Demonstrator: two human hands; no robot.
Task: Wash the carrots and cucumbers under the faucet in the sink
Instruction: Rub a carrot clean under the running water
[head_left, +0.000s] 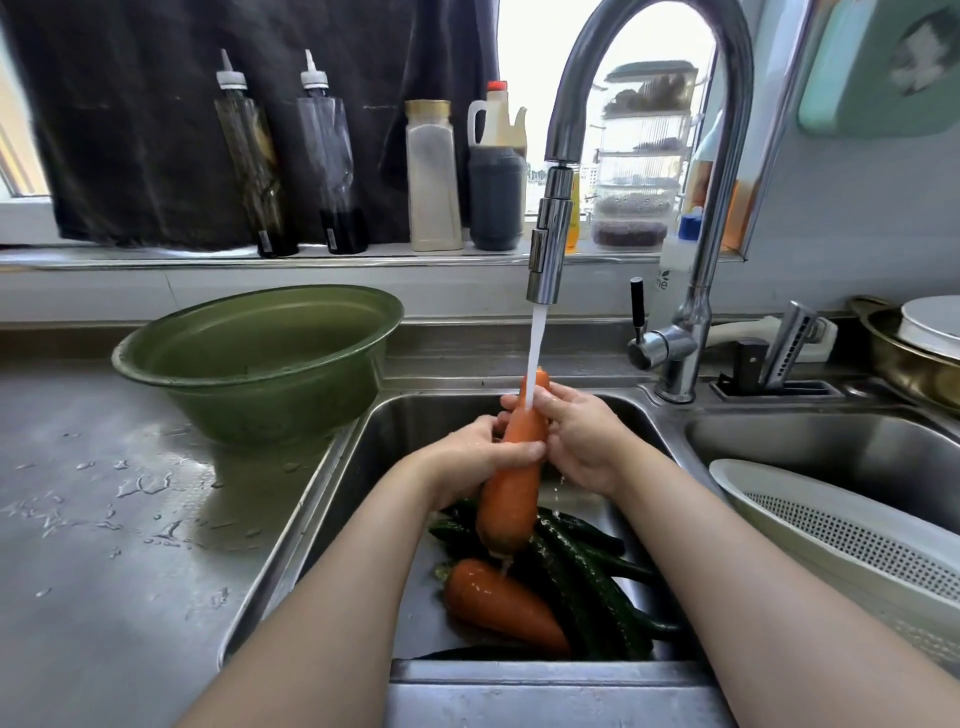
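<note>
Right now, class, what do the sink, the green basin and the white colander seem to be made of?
Sink: stainless steel, brushed grey with soft reflections. Green basin: probably plastic, slightly translucent, dull sheen. White colander: likely plastic, matte, moulded holes.

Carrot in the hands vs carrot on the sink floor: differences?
The held carrot stands nearly upright, gripped by the left hand and right hand; the loose carrot lies flat, untouched. The held carrot is under the water stream; the loose carrot rests beside the cucumbers in the sink, out of that stream. Both are orange and wet.
</note>
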